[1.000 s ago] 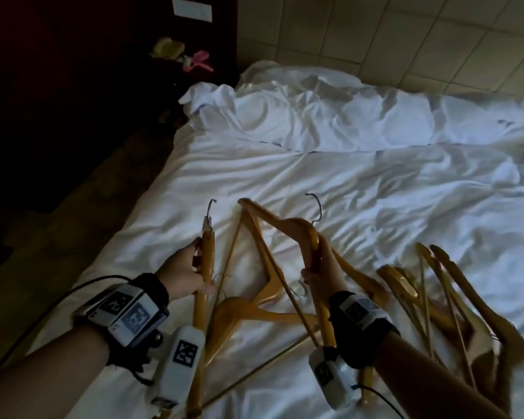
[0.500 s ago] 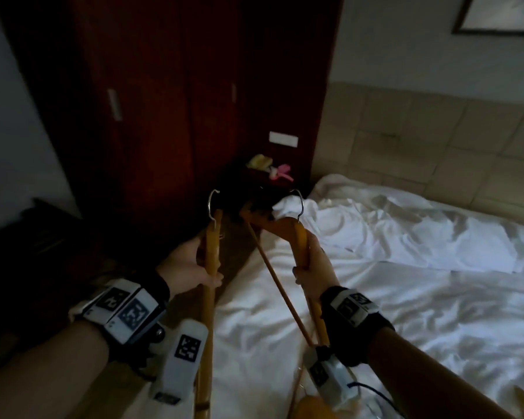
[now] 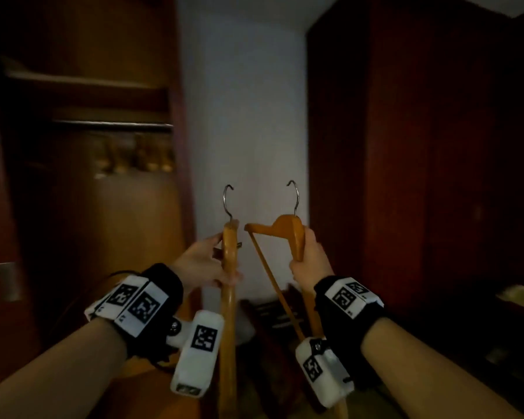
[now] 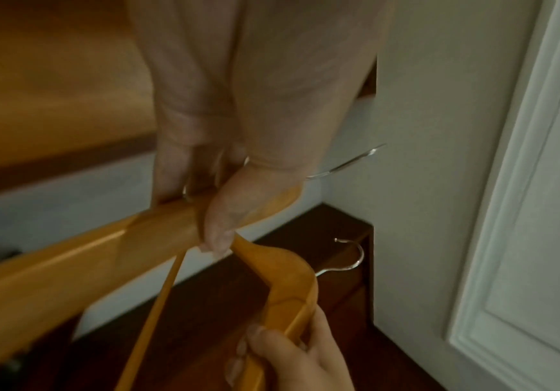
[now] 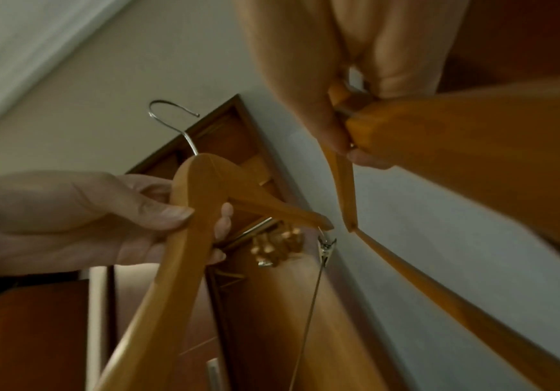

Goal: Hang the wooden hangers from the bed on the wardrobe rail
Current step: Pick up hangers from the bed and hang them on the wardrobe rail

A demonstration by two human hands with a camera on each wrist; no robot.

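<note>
You are now in the carrying step: each of your hands grips one hanger, and neither is on the rail yet. Your left hand (image 3: 204, 264) is closed around the left hanger (image 3: 230, 285) just below its neck, thumb on the near side, and this hanger is seen edge-on, upright. Your right hand (image 3: 310, 261) is closed around the shoulder of the right hanger (image 3: 288, 234), which is also upright; its arm points left and its thin bar (image 3: 273, 282) runs down toward your wrist. The two hangers are near each other but I cannot tell if they touch. The wardrobe rail (image 3: 112, 126) is up on the far left, a dark, smooth bar under a shelf (image 3: 82, 78), and several hung hangers (image 3: 136, 158) are already there, blurred. Next, I think you must turn left, lift one hook (image 3: 229, 201) above the rail and lower it over, keeping the opening toward the rail. The hangers are smooth, varnished, honey-coloured wood with curved shoulders; the hooks are thin, shiny metal, and one small metal clip (image 5: 326, 247) hangs from the left hanger.
</note>
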